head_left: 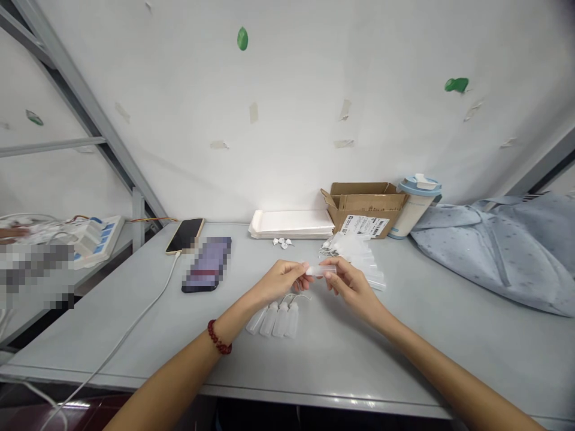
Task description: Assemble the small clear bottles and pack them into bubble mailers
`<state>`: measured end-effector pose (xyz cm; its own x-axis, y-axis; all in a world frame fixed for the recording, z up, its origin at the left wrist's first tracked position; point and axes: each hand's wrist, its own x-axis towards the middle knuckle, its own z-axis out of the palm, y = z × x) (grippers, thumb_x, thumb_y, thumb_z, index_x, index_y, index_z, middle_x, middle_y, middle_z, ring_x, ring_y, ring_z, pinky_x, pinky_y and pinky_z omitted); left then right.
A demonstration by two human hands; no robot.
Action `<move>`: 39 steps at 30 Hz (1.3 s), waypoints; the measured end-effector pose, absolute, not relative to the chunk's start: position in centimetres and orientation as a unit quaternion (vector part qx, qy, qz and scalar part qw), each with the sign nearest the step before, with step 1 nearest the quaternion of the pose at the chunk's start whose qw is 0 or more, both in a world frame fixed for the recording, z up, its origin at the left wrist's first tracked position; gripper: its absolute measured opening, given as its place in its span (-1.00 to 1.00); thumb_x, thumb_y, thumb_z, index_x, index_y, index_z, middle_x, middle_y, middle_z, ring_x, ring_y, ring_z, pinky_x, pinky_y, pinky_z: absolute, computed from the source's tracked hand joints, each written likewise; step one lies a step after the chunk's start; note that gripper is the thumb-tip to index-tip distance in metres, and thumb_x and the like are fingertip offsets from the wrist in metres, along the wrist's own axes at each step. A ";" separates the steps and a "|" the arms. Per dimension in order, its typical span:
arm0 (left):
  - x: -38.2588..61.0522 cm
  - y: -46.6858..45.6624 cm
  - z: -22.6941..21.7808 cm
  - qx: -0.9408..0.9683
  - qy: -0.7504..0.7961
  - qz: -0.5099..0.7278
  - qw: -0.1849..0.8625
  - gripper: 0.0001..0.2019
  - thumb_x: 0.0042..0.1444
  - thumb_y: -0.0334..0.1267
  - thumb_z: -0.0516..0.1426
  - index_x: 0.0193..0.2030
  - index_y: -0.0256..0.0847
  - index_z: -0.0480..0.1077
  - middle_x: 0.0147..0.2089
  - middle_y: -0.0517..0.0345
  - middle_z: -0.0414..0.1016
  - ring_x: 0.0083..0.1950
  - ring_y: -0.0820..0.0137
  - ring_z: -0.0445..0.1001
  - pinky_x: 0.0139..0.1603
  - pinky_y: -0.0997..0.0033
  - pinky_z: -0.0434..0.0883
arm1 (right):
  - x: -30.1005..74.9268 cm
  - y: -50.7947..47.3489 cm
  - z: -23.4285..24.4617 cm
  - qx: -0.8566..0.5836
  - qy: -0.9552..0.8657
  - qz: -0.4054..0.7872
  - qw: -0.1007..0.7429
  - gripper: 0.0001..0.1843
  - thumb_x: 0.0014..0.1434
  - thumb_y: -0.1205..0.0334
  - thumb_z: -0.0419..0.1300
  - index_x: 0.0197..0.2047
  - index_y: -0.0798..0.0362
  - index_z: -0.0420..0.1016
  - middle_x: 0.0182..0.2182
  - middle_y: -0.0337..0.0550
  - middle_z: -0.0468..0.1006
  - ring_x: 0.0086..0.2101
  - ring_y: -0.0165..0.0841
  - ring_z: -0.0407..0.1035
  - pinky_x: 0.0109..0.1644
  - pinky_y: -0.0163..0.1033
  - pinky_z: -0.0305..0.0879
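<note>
Between both hands a small translucent plastic tube lies sideways above the table. My left hand, with a red bead bracelet on the wrist, pinches its white left end. The fingers of my right hand close around the right end. Below my left hand several similar translucent bottles with thin white cords at their tops lie side by side. Beyond my right hand is a pile of more translucent tubes. A few small white caps sit farther back.
A stack of white envelopes, an open cardboard box and a lidded cup stand along the wall. Two phones, one black-screened and one purple-screened, lie left beside a white cable. Blue-grey fabric covers the right side.
</note>
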<state>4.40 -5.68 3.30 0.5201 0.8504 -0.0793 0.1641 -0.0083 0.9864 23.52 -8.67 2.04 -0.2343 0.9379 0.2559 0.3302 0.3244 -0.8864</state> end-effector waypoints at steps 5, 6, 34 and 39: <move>4.4 -5.6 3.2 0.674 0.389 0.305 0.550 -0.54 0.11 0.06 0.03 -0.47 -0.34 0.43 -0.49 0.12 0.41 -0.44 0.48 0.34 -0.34 0.48 0.30 | 23.4 -8.6 2.2 -0.463 -0.700 0.359 0.410 -0.70 0.20 0.04 0.02 -0.12 0.06 0.34 -0.54 -0.27 0.34 -0.50 -0.42 0.26 -0.44 -0.31 0.19; 4.4 -5.6 3.3 0.685 0.388 0.305 0.537 -0.56 0.11 0.05 0.03 -0.48 -0.33 0.42 -0.48 0.13 0.41 -0.43 0.47 0.34 -0.34 0.48 0.29 | 23.4 -8.6 2.2 -0.467 -0.698 0.360 0.407 -0.70 0.20 0.04 0.01 -0.13 0.06 0.35 -0.55 -0.27 0.36 -0.51 -0.42 0.25 -0.44 -0.30 0.19; 4.6 -6.5 3.5 0.728 0.419 0.314 0.443 -0.63 0.15 -0.02 0.01 -0.44 -0.29 0.41 -0.42 0.14 0.46 -0.36 0.42 0.39 -0.32 0.48 0.30 | 23.4 -8.6 2.8 -0.452 -0.654 0.435 0.422 -0.64 0.17 -0.05 0.04 -0.20 0.09 0.38 -0.49 -0.21 0.43 -0.54 -0.44 0.23 -0.44 -0.28 0.18; 4.8 -6.8 3.5 0.756 0.409 0.333 0.387 -0.71 0.16 -0.10 0.02 -0.36 -0.27 0.42 -0.37 0.12 0.48 -0.31 0.39 0.40 -0.27 0.45 0.32 | 23.5 -8.6 2.8 -0.463 -0.650 0.432 0.420 -0.65 0.17 -0.06 0.04 -0.27 0.08 0.39 -0.52 -0.22 0.42 -0.55 -0.43 0.21 -0.43 -0.27 0.18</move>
